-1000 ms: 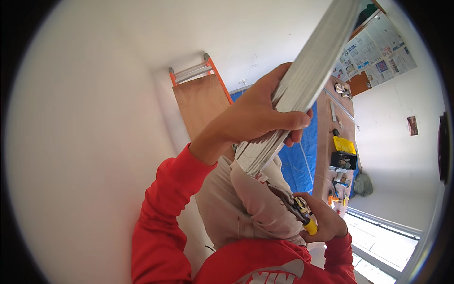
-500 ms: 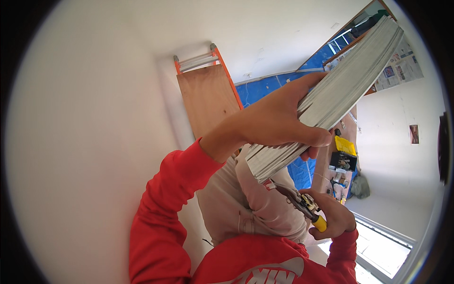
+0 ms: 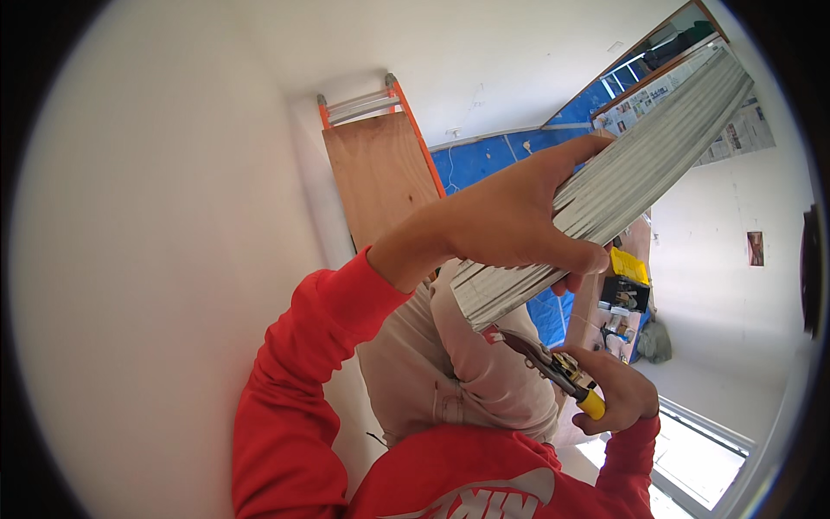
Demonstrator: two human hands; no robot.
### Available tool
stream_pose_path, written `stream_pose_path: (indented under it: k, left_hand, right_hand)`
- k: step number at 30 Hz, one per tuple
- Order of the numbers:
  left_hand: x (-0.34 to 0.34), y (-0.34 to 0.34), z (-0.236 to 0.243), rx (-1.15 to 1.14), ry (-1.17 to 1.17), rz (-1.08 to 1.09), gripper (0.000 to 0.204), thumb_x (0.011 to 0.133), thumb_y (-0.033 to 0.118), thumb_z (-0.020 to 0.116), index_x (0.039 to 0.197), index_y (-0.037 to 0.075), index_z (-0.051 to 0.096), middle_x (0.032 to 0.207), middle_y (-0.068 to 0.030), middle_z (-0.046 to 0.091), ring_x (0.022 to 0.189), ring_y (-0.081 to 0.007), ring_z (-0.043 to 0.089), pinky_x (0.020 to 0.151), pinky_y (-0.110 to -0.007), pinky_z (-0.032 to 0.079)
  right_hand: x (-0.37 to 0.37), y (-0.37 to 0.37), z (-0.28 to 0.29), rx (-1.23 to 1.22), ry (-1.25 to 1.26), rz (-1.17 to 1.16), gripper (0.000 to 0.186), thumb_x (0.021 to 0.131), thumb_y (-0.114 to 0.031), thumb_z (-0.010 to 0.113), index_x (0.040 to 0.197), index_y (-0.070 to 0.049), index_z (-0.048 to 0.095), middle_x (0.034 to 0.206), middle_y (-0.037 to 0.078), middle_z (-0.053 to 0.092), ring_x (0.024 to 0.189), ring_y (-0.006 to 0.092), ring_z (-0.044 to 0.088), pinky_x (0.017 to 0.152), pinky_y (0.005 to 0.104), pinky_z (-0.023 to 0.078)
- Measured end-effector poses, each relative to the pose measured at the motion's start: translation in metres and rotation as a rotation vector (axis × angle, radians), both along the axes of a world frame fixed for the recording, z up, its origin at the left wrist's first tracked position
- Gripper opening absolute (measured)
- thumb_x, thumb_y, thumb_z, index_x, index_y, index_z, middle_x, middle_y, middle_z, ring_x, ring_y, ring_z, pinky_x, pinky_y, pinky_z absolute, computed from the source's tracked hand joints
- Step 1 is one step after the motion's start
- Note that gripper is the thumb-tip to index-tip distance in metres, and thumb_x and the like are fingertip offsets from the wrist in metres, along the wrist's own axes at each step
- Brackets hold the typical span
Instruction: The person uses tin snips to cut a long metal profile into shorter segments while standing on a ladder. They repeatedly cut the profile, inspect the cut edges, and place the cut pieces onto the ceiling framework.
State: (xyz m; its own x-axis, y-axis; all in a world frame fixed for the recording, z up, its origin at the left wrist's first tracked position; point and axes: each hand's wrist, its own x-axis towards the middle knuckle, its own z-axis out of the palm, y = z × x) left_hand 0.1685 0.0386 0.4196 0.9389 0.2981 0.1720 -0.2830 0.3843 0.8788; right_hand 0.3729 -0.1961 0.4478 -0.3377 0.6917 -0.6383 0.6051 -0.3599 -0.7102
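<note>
A long, pale grey-white ridged strip runs diagonally from the middle toward the upper right. My left hand is closed around its lower part, thumb across the near face. At the strip's lower end are the metal jaws of a hand tool with a yellow grip; whether they bite on it I cannot tell. My right hand is wrapped round the tool's handles, below and right of my left hand.
A plywood board rests on an orange ladder against white walls. Beyond are blue sheeting, a bench with a yellow tray and black box, a grey bag, newspaper and a window.
The strip's upper end has swung right and down. Both my hands have shifted a little to the right, still holding the strip and the tool.
</note>
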Motion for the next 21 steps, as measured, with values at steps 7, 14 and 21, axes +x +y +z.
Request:
stream_pose_path:
  k: [7, 14, 21]
  left_hand:
    - [0.006, -0.005, -0.003, 0.004, -0.004, 0.006, 0.083, 0.088, 0.001, 0.08, 0.157, 0.002, 0.034, 0.096, -0.0112, 0.069, 0.069, -0.0185, 0.072, 0.059, -0.033, 0.062]
    - [0.006, -0.004, -0.006, 0.017, 0.012, -0.016, 0.086, 0.089, 0.003, 0.08, 0.16, 0.002, 0.032, 0.093, -0.0105, 0.07, 0.067, -0.0184, 0.072, 0.061, -0.033, 0.061]
    - [0.013, -0.005, -0.017, 0.02, 0.013, -0.114, 0.085, 0.089, 0.004, 0.079, 0.159, -0.003, 0.031, 0.091, -0.0099, 0.069, 0.066, -0.0189, 0.073, 0.06, -0.033, 0.061]
  right_hand:
    - [0.001, 0.007, -0.006, -0.014, 0.047, 0.012, 0.092, 0.066, -0.024, 0.077, 0.151, -0.003, 0.049, 0.102, 0.019, 0.073, 0.092, 0.0338, 0.072, 0.088, 0.0415, 0.055]
    - [0.001, 0.006, -0.018, -0.003, 0.046, 0.007, 0.083, 0.068, -0.023, 0.079, 0.144, 0.0, 0.055, 0.098, 0.017, 0.074, 0.085, 0.03, 0.073, 0.083, 0.0392, 0.057]
    - [-0.005, 0.009, -0.024, 0.011, 0.056, -0.02, 0.072, 0.069, -0.022, 0.08, 0.136, -0.001, 0.062, 0.094, 0.014, 0.074, 0.081, 0.0268, 0.072, 0.08, 0.037, 0.058]
